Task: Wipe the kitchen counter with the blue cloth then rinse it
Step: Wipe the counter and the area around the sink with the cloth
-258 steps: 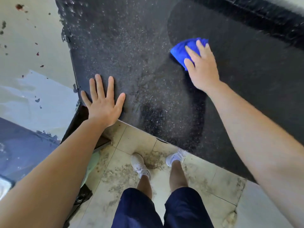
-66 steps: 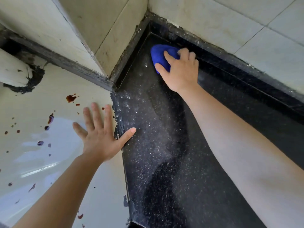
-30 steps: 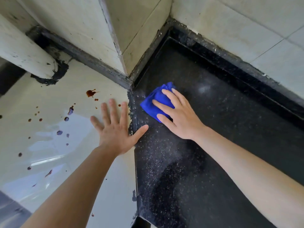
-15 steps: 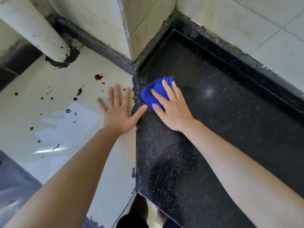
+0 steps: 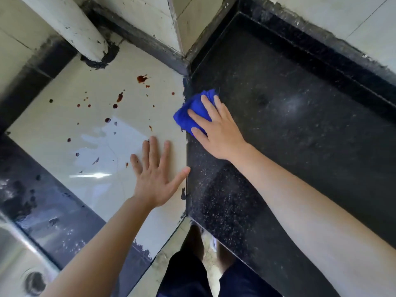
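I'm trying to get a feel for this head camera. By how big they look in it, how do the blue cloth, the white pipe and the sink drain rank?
Largest to smallest, as they appear:
1. white pipe
2. blue cloth, partly hidden under the right hand
3. sink drain
The wide lens warps the edges, so true sizes are unsure.

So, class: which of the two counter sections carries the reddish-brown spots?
The pale section under the left hand; the black section shows only white specks.
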Demonstrator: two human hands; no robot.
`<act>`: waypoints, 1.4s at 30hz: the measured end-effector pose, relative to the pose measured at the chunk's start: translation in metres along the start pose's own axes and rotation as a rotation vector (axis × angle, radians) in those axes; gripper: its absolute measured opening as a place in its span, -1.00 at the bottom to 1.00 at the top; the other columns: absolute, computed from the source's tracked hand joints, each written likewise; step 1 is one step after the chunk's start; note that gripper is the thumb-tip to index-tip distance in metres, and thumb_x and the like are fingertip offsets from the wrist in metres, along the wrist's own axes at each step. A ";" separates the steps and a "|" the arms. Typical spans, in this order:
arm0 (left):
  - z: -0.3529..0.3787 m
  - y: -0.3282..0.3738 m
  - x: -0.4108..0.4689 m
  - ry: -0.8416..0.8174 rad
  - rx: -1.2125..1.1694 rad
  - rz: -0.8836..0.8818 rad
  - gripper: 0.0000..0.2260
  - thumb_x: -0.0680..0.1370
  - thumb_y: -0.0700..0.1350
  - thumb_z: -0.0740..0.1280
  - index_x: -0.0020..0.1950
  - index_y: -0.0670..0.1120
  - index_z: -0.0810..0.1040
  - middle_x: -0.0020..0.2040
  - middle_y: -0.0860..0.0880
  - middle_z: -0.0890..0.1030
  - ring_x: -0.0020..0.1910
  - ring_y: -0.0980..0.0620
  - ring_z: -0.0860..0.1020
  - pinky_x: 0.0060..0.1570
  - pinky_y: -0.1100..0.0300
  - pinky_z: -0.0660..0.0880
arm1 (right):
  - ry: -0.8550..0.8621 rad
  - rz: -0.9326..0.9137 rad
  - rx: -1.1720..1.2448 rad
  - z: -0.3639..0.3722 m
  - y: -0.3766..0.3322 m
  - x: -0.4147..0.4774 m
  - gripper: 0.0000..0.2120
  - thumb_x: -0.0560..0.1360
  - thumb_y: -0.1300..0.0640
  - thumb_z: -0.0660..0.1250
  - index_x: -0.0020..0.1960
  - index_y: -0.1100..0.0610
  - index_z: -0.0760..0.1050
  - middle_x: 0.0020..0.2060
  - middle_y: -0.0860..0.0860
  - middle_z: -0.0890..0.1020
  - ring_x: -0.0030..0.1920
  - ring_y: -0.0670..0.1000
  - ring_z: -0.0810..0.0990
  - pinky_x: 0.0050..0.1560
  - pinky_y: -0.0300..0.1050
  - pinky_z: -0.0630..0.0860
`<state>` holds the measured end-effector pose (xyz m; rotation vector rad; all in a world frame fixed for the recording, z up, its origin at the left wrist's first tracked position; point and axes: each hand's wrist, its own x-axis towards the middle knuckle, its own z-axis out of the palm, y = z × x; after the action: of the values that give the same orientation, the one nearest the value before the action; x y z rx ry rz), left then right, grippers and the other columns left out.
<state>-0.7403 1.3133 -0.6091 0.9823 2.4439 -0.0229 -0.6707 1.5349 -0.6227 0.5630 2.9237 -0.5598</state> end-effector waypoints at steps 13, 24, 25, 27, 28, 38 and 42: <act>0.002 0.006 0.006 0.004 0.032 -0.024 -0.14 0.39 0.54 -0.42 0.60 0.14 -0.34 0.58 -0.04 -0.43 0.53 -0.01 -0.46 0.48 -0.24 -0.36 | 0.040 0.259 -0.002 -0.028 0.031 0.065 -0.44 0.68 -0.21 -0.04 0.64 -0.11 0.04 0.63 0.14 -0.14 0.60 0.30 -0.18 0.59 0.21 -0.13; 0.013 0.002 0.005 0.070 0.048 -0.029 -0.12 0.42 0.56 -0.29 0.63 0.10 -0.23 0.62 -0.07 -0.32 0.58 -0.04 -0.36 0.49 -0.25 -0.32 | -0.008 -0.257 -0.130 0.007 0.048 -0.097 -0.49 0.64 -0.24 0.06 0.57 -0.17 0.24 0.63 0.07 0.09 0.61 0.21 0.05 0.57 0.28 -0.09; 0.013 0.002 0.005 0.062 0.057 -0.027 -0.13 0.43 0.56 -0.27 0.62 0.11 -0.25 0.62 -0.07 -0.33 0.58 -0.04 -0.37 0.49 -0.25 -0.32 | 0.040 -0.188 -0.129 0.003 0.062 -0.083 -0.48 0.64 -0.24 0.06 0.56 -0.16 0.26 0.63 0.08 0.10 0.60 0.22 0.07 0.57 0.27 -0.09; 0.012 0.003 0.006 0.043 0.064 -0.022 -0.14 0.43 0.55 -0.28 0.61 0.11 -0.28 0.61 -0.07 -0.36 0.56 -0.03 -0.40 0.49 -0.25 -0.34 | 0.141 0.066 -0.084 -0.007 0.086 -0.051 -0.46 0.63 -0.23 0.04 0.57 -0.12 0.26 0.62 0.12 0.09 0.59 0.27 0.07 0.56 0.28 -0.07; 0.012 0.003 0.006 0.033 0.056 -0.022 -0.14 0.43 0.55 -0.31 0.61 0.11 -0.29 0.60 -0.06 -0.38 0.56 -0.03 -0.42 0.49 -0.24 -0.35 | 0.177 0.194 -0.055 -0.011 0.095 -0.037 -0.45 0.63 -0.23 0.04 0.58 -0.10 0.25 0.62 0.15 0.08 0.59 0.30 0.06 0.56 0.28 -0.06; 0.003 0.002 0.007 -0.019 -0.085 -0.026 -0.20 0.43 0.46 -0.34 0.62 0.15 -0.23 0.61 -0.02 -0.35 0.56 0.01 -0.40 0.48 -0.23 -0.38 | 0.125 0.175 0.072 0.052 -0.033 -0.152 -0.46 0.67 -0.17 0.05 0.60 -0.04 0.21 0.63 0.16 -0.01 0.60 0.31 -0.09 0.58 0.24 -0.05; 0.003 -0.005 -0.011 0.023 -0.104 0.059 -0.23 0.48 0.45 -0.32 0.63 0.13 -0.22 0.61 -0.03 -0.36 0.56 0.01 -0.41 0.47 -0.23 -0.40 | -0.005 0.038 0.036 0.054 -0.042 -0.189 -0.46 0.67 -0.19 0.04 0.61 -0.09 0.16 0.64 0.13 -0.03 0.61 0.27 -0.10 0.59 0.20 -0.07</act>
<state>-0.7352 1.3019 -0.6075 1.0128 2.4096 0.1357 -0.5100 1.4148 -0.6257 0.6188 2.8974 -0.6087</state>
